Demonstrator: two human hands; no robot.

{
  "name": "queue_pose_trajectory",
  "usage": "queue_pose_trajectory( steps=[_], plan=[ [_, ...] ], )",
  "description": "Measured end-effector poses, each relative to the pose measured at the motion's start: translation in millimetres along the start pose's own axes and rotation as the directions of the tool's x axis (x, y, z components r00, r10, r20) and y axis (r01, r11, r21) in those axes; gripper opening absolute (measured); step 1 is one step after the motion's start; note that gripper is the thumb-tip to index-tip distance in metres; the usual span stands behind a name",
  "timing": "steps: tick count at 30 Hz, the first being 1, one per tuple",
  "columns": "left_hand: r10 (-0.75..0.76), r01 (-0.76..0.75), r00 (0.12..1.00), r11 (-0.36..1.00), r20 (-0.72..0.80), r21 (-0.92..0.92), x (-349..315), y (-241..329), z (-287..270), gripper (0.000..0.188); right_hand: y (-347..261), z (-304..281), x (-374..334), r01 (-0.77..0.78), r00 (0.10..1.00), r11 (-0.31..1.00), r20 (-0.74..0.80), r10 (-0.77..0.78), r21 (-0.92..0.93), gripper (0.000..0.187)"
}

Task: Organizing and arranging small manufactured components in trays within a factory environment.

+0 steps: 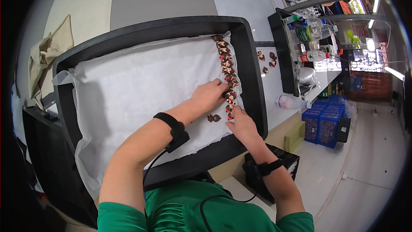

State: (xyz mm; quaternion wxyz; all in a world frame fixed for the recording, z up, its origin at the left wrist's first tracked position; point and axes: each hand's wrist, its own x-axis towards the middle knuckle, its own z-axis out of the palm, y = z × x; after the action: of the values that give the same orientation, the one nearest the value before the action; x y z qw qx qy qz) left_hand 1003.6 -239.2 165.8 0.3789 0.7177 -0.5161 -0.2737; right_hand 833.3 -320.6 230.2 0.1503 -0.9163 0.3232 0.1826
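A large black tray (253,81) lined with white paper (141,86) lies in front of me. Along the paper's right edge runs a row of small dark brown pieces with red and white bits (227,71). My left hand (210,94) rests on the paper with its fingertips touching the lower part of that row. My right hand (241,122) sits just below the row's end, fingertips on the last pieces. One separate brown piece (213,118) lies on the paper between my two hands. Whether either hand pinches a piece is hidden by the fingers.
Several loose brown pieces (267,62) lie on the white counter right of the tray. A black rack with plastic bottles (309,34) stands at the right, and a bottle (292,102) lies on its side. Beige cloth (49,56) is at the left. Blue crates (324,120) stand on the floor.
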Motion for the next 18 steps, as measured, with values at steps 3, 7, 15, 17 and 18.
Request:
queue_pose_trajectory(
  steps=[3,7,15,17,18],
  plan=[
    [0.013,-0.019,0.995,0.998,0.1,0.068,5,7,2,0.033,2,5,6,-0.075,0.997,0.997,0.034,0.076,-0.02,0.035],
    [0.087,-0.093,0.992,0.994,0.089,0.063,7,4,13,0.03,2,8,8,-0.127,0.984,0.992,0.119,0.129,-0.024,0.032],
    [0.083,-0.078,0.991,0.996,-0.108,0.048,12,9,9,0.024,9,7,17,-0.168,0.985,0.98,-0.009,0.17,0.107,0.027],
    [0.095,-0.092,0.992,0.995,-0.08,0.039,8,9,10,0.027,12,6,16,-0.144,0.989,0.981,-0.019,0.148,0.133,0.025],
    [0.106,-0.105,0.993,0.994,-0.055,0.028,6,9,11,0.029,15,6,15,-0.108,0.994,0.987,-0.018,0.111,0.122,0.025]
  ],
)
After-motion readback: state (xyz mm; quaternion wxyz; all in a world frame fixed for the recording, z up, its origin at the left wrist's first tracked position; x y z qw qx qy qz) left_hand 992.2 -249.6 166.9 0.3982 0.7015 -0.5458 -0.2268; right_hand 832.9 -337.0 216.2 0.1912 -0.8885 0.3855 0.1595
